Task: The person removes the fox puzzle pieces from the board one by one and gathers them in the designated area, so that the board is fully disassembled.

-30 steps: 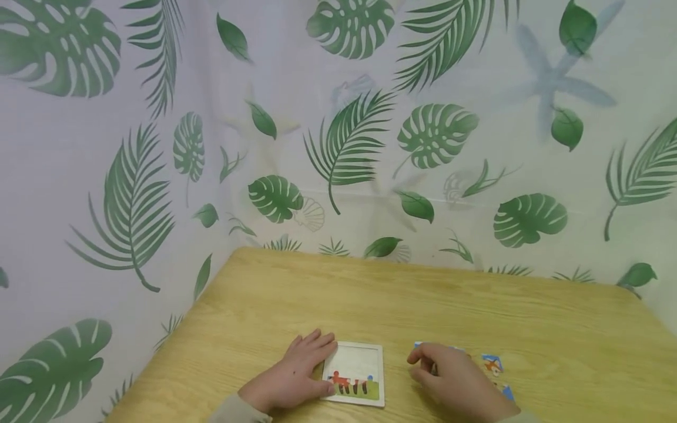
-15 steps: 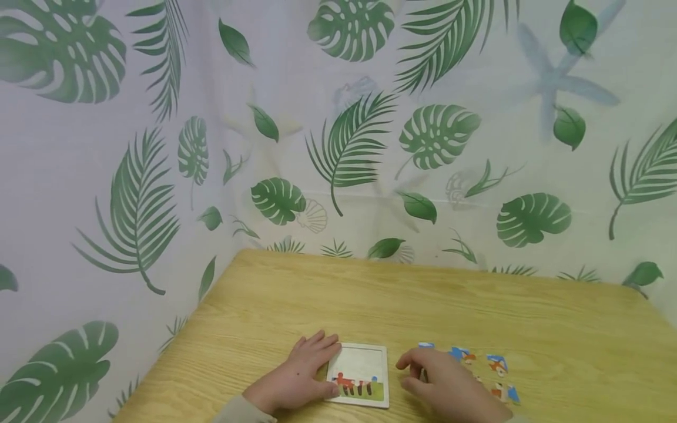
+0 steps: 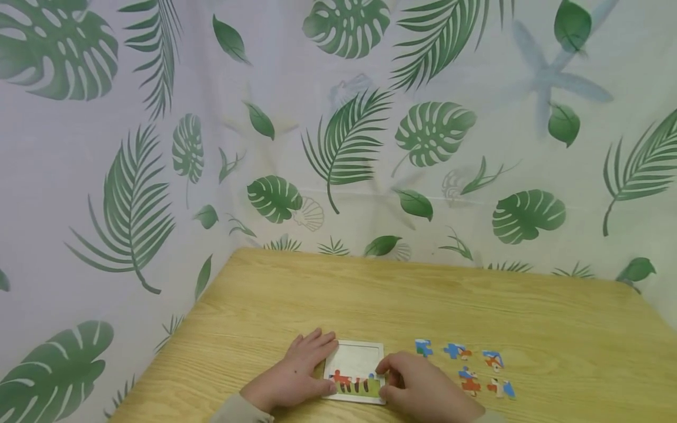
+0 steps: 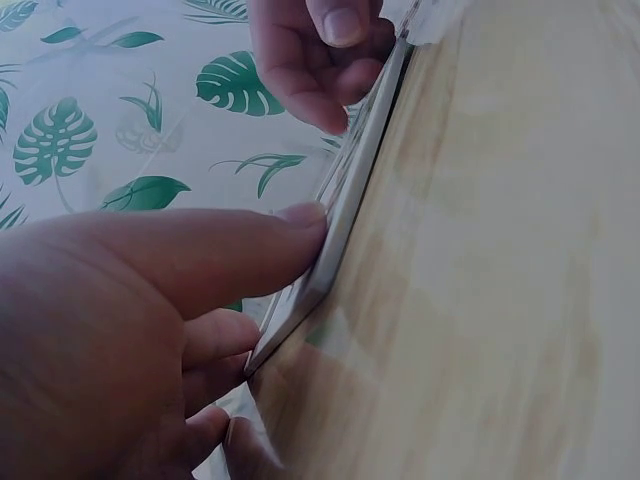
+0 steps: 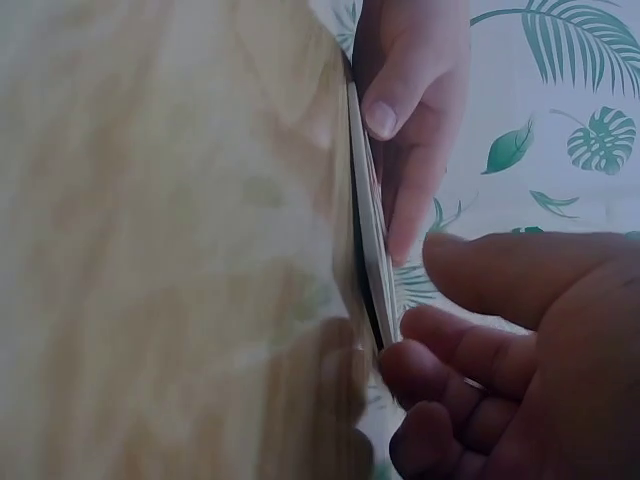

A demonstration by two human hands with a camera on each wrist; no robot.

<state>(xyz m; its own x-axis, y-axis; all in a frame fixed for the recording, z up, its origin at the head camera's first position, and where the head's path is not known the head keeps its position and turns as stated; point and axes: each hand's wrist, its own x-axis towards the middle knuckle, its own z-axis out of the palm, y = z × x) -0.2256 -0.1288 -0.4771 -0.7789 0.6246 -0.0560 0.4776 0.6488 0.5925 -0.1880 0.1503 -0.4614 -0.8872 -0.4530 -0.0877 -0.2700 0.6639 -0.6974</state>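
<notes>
A white-framed puzzle tray [image 3: 355, 357] lies on the table. Joined jigsaw pieces [image 3: 359, 386] fill its near part, with red, dark-striped and green print; the upper part shows pale backing. My left hand [image 3: 296, 373] rests along the tray's left side, fingers extended and thumb on the frame, as the left wrist view also shows. At the tray's right side is my right hand [image 3: 423, 385], fingers loosely bent. In the right wrist view its thumb [image 5: 490, 275] stands apart from the fingers, nothing visible between them, and the fingers are at the tray's edge.
Several loose jigsaw pieces, among them a blue and green piece [image 3: 423, 347] and an orange and blue piece [image 3: 494, 361], lie right of the tray. Behind the wooden table [image 3: 338, 294] hangs a leaf-patterned curtain [image 3: 359, 229].
My right hand has moved left from beside the loose pieces to the tray's right edge, uncovering those pieces. The left hand has stayed on the tray.
</notes>
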